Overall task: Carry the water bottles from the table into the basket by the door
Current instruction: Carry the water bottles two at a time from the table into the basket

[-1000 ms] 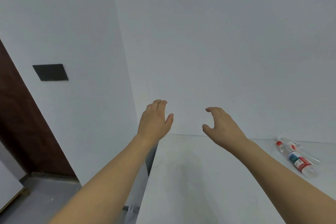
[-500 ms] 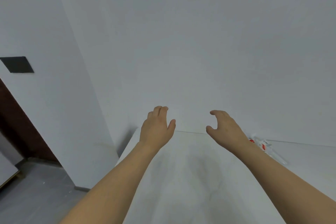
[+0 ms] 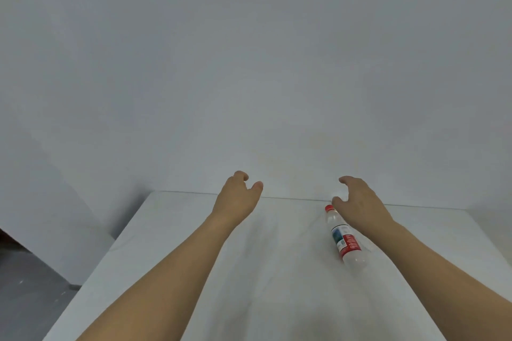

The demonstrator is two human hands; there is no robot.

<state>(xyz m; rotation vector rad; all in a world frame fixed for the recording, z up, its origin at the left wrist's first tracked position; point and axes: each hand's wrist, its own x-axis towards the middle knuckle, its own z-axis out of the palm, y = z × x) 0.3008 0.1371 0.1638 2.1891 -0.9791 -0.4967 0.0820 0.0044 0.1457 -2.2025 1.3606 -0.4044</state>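
Two bare forearms nearest, reaching forward over white counter (image 3: 171,271), both raised above surface, touching nothing. Floor (image 3: 25,291) dark grey at lower left, beside counter's left edge. Further out, bottle (image 3: 345,238) lying on its side on counter, right of centre, red cap pointing away toward wall, red and blue label round middle, clear body, looks empty or near empty but hard to tell. Lying flat, so likely to roll if nudged; grab round middle probably safest. Right forearm passes just over bottle's right side, hiding part of it; possibly a second bottle behind the arm, cannot tell. Right hand (image 3: 357,202) beyond bottle's cap end, above it, fingers loosely curved, thumb apart, holding nothing; reads as pre-shaped for a wrap grasp, though already past the label. Left hand (image 3: 238,196) well apart from bottle, left of centre, fingers loosely curled, thumb out, also holding nothing; probably just out for balance or ready for a second bottle. Farthest, counter's back edge meeting plain white wall (image 3: 249,63), wall corner at left. Basket and door not in view. Judged stage: pickup not begun, bottle not yet touched, carry to basket all left to do. Next move likely needs right hand lowered and drawn back onto bottle's body.
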